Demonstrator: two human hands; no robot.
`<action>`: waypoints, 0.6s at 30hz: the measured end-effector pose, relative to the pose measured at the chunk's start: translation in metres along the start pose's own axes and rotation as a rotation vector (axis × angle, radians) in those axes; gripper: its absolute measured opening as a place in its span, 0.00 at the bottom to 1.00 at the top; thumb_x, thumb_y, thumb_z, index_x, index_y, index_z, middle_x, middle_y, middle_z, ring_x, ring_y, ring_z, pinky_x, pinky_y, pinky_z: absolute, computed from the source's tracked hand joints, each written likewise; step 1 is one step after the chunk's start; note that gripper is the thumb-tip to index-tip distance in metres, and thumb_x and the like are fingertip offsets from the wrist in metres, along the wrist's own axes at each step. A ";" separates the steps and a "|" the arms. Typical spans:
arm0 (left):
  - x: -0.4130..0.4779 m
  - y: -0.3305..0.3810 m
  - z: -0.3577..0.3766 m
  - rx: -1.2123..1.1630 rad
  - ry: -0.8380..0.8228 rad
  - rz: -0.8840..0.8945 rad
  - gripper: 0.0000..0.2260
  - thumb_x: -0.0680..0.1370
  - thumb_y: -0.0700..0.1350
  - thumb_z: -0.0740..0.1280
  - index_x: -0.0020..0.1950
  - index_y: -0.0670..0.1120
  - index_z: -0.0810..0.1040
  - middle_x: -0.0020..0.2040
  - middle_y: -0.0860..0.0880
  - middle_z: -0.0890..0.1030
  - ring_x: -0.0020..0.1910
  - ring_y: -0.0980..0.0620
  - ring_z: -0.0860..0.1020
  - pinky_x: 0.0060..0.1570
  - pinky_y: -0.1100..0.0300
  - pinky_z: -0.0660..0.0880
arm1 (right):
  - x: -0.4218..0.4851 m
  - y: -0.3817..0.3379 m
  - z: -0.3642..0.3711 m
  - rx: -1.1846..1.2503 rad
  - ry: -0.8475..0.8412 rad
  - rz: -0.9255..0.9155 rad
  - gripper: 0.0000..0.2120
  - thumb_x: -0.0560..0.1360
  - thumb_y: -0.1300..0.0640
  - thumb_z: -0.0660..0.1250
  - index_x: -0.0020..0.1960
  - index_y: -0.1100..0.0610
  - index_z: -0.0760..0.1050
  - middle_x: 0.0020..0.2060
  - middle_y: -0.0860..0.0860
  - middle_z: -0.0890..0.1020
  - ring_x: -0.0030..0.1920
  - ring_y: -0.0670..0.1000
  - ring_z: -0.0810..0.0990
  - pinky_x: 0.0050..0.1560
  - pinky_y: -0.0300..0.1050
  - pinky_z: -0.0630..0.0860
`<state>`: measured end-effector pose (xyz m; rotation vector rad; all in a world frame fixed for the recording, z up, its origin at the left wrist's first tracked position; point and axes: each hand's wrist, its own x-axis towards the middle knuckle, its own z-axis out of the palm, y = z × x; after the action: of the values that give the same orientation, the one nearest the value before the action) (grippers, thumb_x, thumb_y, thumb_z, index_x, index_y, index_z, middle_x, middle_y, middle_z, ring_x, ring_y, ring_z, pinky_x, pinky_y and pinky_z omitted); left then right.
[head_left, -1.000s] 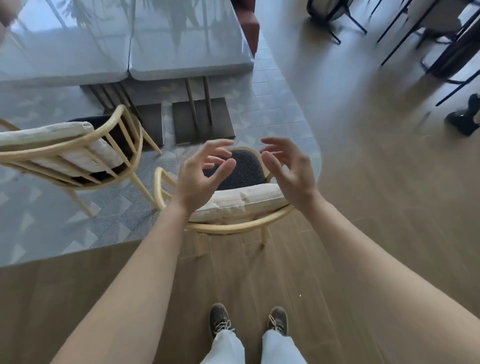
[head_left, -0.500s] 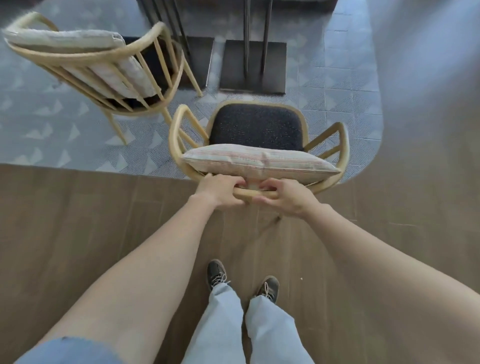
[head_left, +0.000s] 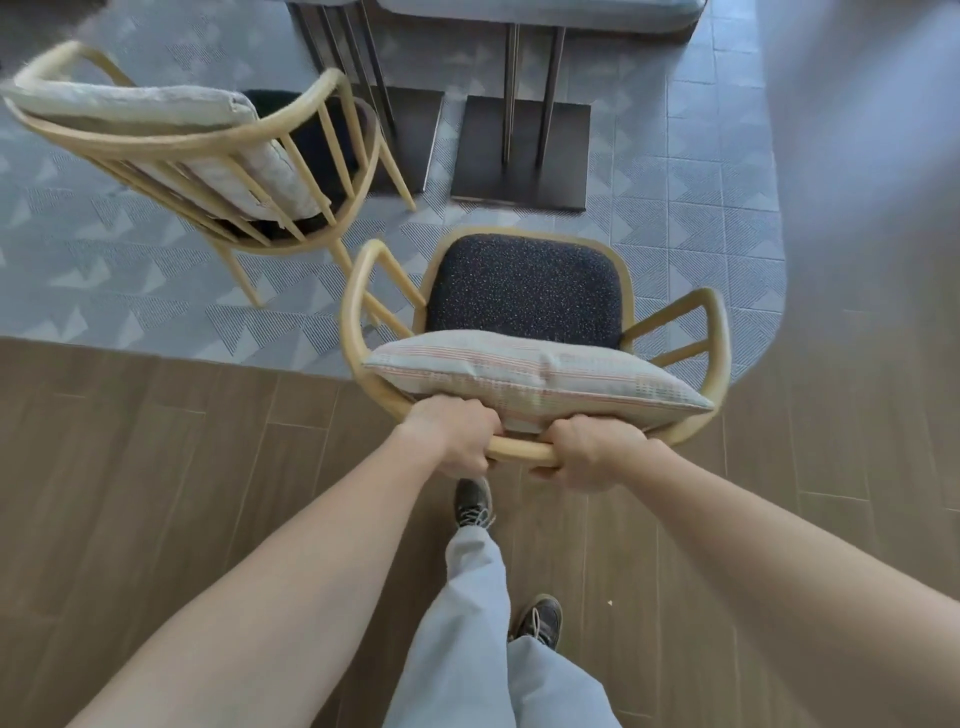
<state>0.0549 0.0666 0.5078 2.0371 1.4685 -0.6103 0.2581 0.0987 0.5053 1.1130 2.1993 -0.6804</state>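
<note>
Brown plank floor (head_left: 156, 467) meets a grey patterned carpet (head_left: 675, 234); a chair (head_left: 353, 312) stands at that edge, its dark seat (head_left: 524, 286) facing a table (head_left: 540, 13) on dark bases; a striped cushion (head_left: 535, 376) leans against its curved back rail; the left hand (head_left: 452, 434) and right hand (head_left: 592, 457) both grip that rail, fingers curled round it, close together; a second chair (head_left: 332, 156) stands to the left, on the carpet.

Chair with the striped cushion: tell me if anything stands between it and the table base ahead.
Nothing visible does: only patterned floor lies between the chair and the table base. A second chair stands to its left, close beside it.
</note>
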 end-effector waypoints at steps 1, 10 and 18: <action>0.004 -0.004 -0.011 0.005 0.029 0.005 0.09 0.73 0.55 0.69 0.52 0.56 0.81 0.51 0.51 0.85 0.48 0.43 0.84 0.45 0.52 0.79 | 0.002 0.004 -0.013 -0.006 0.012 -0.007 0.24 0.76 0.32 0.67 0.62 0.48 0.80 0.56 0.52 0.86 0.56 0.56 0.84 0.56 0.50 0.79; 0.053 -0.051 -0.155 0.089 0.232 0.089 0.10 0.73 0.55 0.68 0.52 0.54 0.81 0.53 0.47 0.84 0.52 0.40 0.84 0.45 0.52 0.70 | 0.036 0.046 -0.163 -0.028 0.098 0.062 0.22 0.76 0.33 0.66 0.59 0.48 0.79 0.52 0.51 0.84 0.53 0.58 0.83 0.52 0.50 0.78; 0.079 -0.074 -0.213 0.061 0.191 0.129 0.05 0.75 0.53 0.68 0.47 0.53 0.77 0.45 0.52 0.78 0.49 0.42 0.82 0.43 0.52 0.73 | 0.053 0.067 -0.223 0.023 0.102 0.029 0.14 0.77 0.35 0.69 0.50 0.46 0.77 0.35 0.43 0.77 0.42 0.54 0.79 0.47 0.49 0.77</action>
<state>0.0178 0.2826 0.6035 2.2702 1.4240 -0.4231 0.2295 0.3097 0.6142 1.2133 2.2606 -0.6514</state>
